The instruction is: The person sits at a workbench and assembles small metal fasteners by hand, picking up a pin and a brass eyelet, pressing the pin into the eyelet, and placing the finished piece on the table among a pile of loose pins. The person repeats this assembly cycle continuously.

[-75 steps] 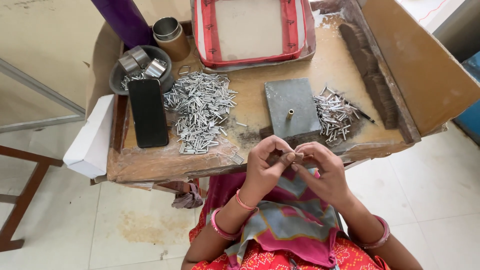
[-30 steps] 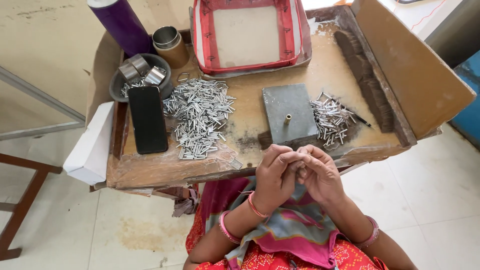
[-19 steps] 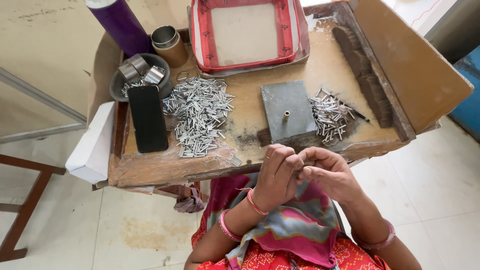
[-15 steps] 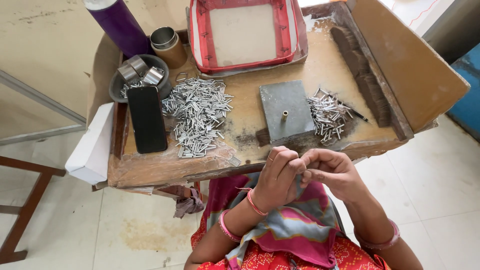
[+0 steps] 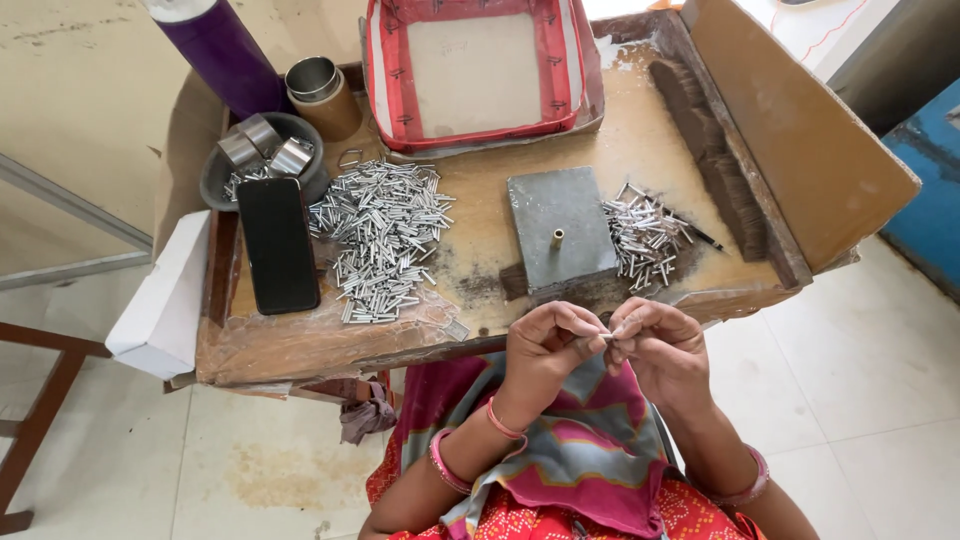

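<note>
My left hand [image 5: 545, 345] and my right hand [image 5: 655, 345] meet just in front of the wooden table's near edge [image 5: 330, 350]. Both pinch one small silver metal tube [image 5: 605, 336] between their fingertips, above my lap. Beyond the hands stands a grey metal block [image 5: 560, 230] with a short brass pin [image 5: 557, 238] sticking up. A small heap of silver tubes [image 5: 645, 235] lies right of the block. A larger heap of the same tubes [image 5: 380, 240] lies to its left.
A black phone [image 5: 278, 245] lies flat at the left, beside a dark bowl [image 5: 215, 180] of metal rings. A purple bottle [image 5: 220, 50] and a metal cup [image 5: 322, 92] stand behind. A red-rimmed tray [image 5: 475, 65] sits at the back, a brush [image 5: 705, 150] at the right.
My hands stayed together at the table's near edge, working the small tube between the fingertips; they drifted slightly right. The things on the table did not move.
</note>
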